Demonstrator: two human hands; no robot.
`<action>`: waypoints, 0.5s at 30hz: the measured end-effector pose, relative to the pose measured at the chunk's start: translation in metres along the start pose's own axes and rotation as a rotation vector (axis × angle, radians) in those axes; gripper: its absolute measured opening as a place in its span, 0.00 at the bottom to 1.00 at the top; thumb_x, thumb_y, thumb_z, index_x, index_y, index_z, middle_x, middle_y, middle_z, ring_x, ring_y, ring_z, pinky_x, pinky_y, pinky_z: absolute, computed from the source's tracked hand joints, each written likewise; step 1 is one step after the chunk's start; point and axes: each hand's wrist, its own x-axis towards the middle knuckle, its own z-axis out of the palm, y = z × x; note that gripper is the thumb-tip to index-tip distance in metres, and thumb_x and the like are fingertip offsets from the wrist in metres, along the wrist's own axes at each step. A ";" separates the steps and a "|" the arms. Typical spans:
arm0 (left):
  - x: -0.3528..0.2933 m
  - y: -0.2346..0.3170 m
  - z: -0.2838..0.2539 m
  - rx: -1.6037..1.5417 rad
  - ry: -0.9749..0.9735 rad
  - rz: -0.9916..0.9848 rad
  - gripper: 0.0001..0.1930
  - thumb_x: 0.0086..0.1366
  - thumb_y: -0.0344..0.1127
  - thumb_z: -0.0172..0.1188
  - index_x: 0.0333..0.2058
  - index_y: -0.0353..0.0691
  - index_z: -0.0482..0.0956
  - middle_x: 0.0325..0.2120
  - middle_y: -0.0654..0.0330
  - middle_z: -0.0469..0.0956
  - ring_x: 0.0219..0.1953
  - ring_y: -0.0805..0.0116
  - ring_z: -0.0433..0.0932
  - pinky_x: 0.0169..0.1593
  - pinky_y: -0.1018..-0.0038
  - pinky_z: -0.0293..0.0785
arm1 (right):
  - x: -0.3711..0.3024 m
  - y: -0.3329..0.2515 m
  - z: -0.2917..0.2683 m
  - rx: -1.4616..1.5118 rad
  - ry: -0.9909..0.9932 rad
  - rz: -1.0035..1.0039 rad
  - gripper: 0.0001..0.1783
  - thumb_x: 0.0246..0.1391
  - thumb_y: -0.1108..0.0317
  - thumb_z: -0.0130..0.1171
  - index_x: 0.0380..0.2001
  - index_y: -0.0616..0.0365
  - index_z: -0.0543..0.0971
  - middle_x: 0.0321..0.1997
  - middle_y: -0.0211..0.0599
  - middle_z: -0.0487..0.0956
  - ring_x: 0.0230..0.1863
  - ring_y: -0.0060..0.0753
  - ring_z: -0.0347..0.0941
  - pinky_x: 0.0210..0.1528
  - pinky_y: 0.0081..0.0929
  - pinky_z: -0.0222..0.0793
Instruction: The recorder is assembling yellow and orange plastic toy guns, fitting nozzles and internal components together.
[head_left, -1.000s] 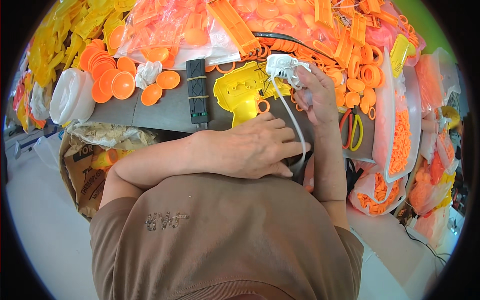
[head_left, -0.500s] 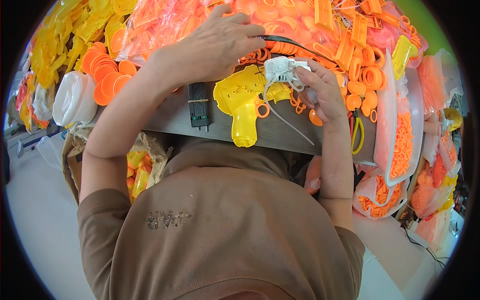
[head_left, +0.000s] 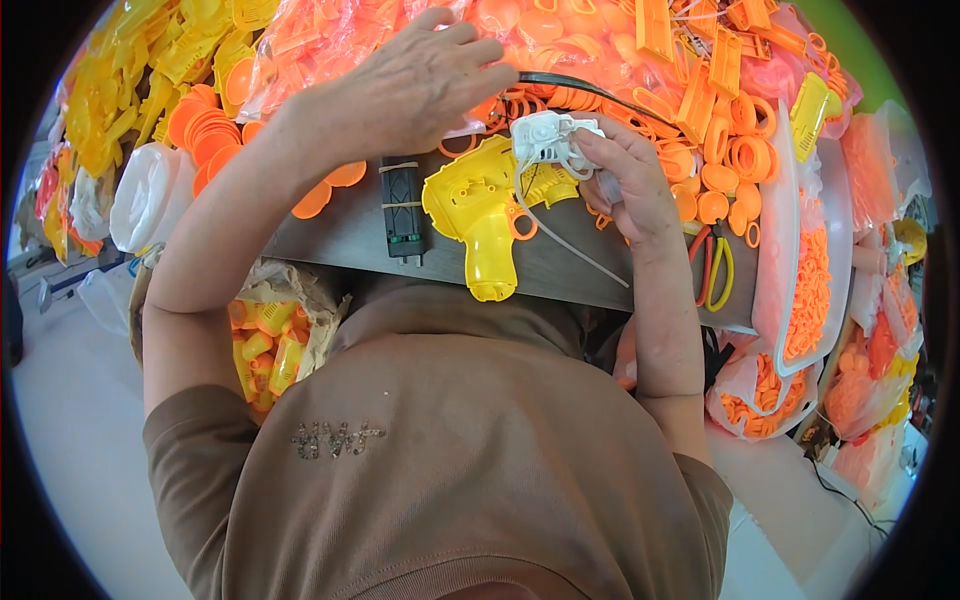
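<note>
My right hand (head_left: 630, 180) grips a white plastic mechanism (head_left: 545, 138) between thumb and fingers. A thin clear tube (head_left: 575, 238) trails from it over the table edge. Below and left of it lies a yellow gun-shaped shell half (head_left: 490, 245), hollow side up, with an orange ring-shaped trigger (head_left: 522, 226) at its grip. My left hand (head_left: 430, 80) reaches over the orange heap, back of the hand up, fingers bent but apart. Its fingertips are close to a dark cable (head_left: 575, 84); I see nothing held. A black battery box (head_left: 402, 205) with rubber bands lies left of the shell.
Bagged orange parts (head_left: 340, 50) and yellow shells (head_left: 130, 85) pile up at the back. Orange cups (head_left: 210, 130) lie at left, scissors with red and yellow handles (head_left: 718, 270) at right. Beyond them is a clear bin (head_left: 785, 250) of small orange parts. A box of yellow pieces (head_left: 272, 350) stands below.
My left hand has drawn slightly left, with its elbow outward. The white mechanism in my right hand has shifted a little left. More of the orange discs beside the battery box shows.
</note>
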 end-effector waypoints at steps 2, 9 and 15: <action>-0.005 -0.007 0.003 0.024 -0.002 -0.038 0.18 0.51 0.36 0.62 0.40 0.38 0.70 0.35 0.58 0.73 0.43 0.60 0.70 0.53 0.64 0.62 | 0.001 0.000 0.001 0.014 0.011 0.009 0.16 0.56 0.67 0.52 0.46 0.63 0.73 0.31 0.31 0.78 0.14 0.10 0.60 0.11 0.10 0.50; -0.014 -0.015 -0.003 -0.093 0.115 0.008 0.16 0.53 0.35 0.61 0.37 0.36 0.67 0.31 0.53 0.72 0.36 0.54 0.73 0.41 0.62 0.68 | 0.003 -0.005 0.005 -0.023 0.002 0.033 0.17 0.55 0.65 0.52 0.45 0.63 0.72 0.32 0.34 0.78 0.14 0.11 0.61 0.11 0.10 0.50; -0.046 0.033 -0.016 -0.354 -0.016 -0.316 0.20 0.53 0.26 0.54 0.45 0.37 0.62 0.30 0.47 0.71 0.34 0.47 0.74 0.37 0.59 0.70 | -0.001 0.001 -0.001 0.154 0.002 0.024 0.17 0.56 0.63 0.51 0.44 0.64 0.71 0.30 0.41 0.78 0.13 0.11 0.56 0.11 0.11 0.50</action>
